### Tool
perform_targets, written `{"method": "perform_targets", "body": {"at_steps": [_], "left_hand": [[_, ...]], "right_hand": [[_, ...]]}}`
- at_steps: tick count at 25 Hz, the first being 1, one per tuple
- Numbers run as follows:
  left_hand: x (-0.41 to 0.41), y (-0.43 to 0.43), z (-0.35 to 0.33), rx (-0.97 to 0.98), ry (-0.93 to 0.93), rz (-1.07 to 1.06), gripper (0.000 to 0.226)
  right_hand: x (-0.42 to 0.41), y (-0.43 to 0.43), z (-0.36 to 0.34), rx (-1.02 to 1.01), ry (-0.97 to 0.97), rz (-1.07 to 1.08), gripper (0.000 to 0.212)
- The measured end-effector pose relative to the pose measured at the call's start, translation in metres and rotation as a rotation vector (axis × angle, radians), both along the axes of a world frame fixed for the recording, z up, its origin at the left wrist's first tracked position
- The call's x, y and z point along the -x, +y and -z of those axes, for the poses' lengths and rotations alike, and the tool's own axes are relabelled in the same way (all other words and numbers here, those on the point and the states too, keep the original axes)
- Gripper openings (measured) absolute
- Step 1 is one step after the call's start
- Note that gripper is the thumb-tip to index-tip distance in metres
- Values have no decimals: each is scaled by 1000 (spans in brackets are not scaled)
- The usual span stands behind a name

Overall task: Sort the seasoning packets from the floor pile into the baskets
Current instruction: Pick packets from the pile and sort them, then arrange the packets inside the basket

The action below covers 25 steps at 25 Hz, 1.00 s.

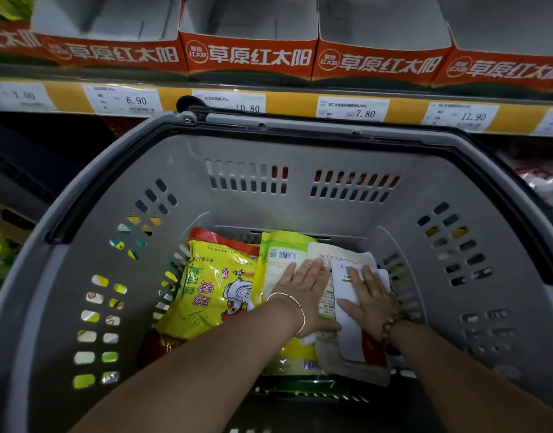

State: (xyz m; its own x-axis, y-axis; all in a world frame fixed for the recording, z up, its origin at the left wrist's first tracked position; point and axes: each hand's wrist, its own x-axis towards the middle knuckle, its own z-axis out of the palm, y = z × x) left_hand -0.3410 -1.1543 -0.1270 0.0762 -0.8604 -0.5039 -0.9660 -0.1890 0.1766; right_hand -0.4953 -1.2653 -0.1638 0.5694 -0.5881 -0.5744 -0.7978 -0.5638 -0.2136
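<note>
A grey plastic basket [300,157] fills the view, with seasoning packets lying flat on its bottom. A yellow packet with a chicken drawing [212,285] lies at the left. Beside it a yellow-green packet [278,254] lies back side up, and my left hand [303,285] presses flat on it with straight fingers. To the right a beige packet [326,295] carries a white packet [347,332] on top. My right hand [370,298] rests flat on the white packet, fingers spread. Both forearms reach down into the basket.
Behind the basket runs a shelf edge with price tags [247,103] on a yellow strip. Orange display cartons [250,57] stand on the shelf above, open and hollow. More packets show through the basket's side slots at the left [94,339].
</note>
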Motion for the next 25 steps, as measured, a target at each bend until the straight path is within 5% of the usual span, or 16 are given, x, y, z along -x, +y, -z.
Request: {"method": "perform_targets", "body": {"at_steps": [11, 18, 21, 25], "left_hand": [[-3, -8, -30, -147, 16, -39, 108], [-48, 53, -129, 74, 83, -285, 88], [-69, 106, -183, 332, 25, -417, 74], [-85, 202, -240, 710, -98, -551, 56]], "right_hand": [[-5, -4, 0, 11, 80, -35, 79], [-54, -15, -55, -2, 286, -192, 76], [-107, 16, -122, 69, 56, -413, 50], [-150, 94, -228, 140, -498, -441, 63]]}}
